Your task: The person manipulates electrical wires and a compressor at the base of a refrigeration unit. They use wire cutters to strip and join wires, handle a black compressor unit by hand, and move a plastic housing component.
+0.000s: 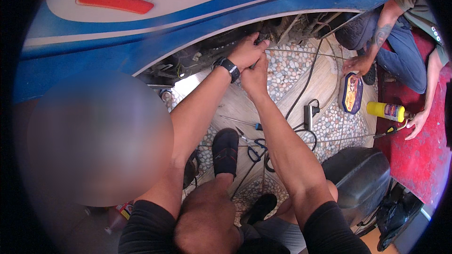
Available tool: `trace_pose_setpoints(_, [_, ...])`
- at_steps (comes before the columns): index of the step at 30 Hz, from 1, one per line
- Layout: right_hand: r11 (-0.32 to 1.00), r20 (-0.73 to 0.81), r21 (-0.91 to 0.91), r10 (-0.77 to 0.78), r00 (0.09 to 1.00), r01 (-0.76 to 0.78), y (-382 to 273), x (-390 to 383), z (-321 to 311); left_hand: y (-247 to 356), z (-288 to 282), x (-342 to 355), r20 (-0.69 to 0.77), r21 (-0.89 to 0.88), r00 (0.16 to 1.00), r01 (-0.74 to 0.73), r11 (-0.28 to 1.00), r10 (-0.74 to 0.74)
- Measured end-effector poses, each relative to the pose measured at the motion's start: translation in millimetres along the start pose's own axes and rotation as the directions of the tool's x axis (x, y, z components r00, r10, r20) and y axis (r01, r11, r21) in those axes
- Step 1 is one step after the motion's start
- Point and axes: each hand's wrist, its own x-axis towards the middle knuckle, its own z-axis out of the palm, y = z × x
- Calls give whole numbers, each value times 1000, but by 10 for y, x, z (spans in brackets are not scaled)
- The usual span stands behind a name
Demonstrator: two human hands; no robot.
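Pebbled floor (288, 69) beneath a blue-and-white vehicle (117, 56). At its wheel arch (226, 24), far centre, left hand (245, 52) and right hand (254, 80) meet beside a dark part (260, 38); whether either clamps it, I cannot tell. Slipping could scrape knuckles.

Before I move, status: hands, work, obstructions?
Left hand and right hand together by edge of blue panel. Whatever they work on, mostly hidden. Black cable on floor to their right; co-worker's hand farther right.
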Motion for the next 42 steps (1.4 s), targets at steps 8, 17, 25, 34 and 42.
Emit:
trace_pose_setpoints(8, [999, 36, -45, 7, 999, -5, -37, -2, -39, -74, 17, 38, -1, -90, 1000, 1, 996, -1])
trace_pose_setpoints(17, [994, -32, -7, -109, 994, 109, -15, 55, -40, -89, 37, 37, 27, -167, 1000, 19, 986, -15])
trace_pose_setpoints(25, [998, 28, -61, 4, 1000, -2, -156, 50, -57, -172, -9, 38, 23, -174, 999, 46, 984, -42])
trace_pose_setpoints(34, [997, -70, 47, -60, 996, 64, 60, 78, 131, -184, 7, 66, -19, -56, 999, -35, 998, 34])
trace_pose_setpoints(42, [991, 2, 120, -61, 998, 60, 111, 98, 144, -276, 6, 111, -46, -42, 998, -32, 999, 30])
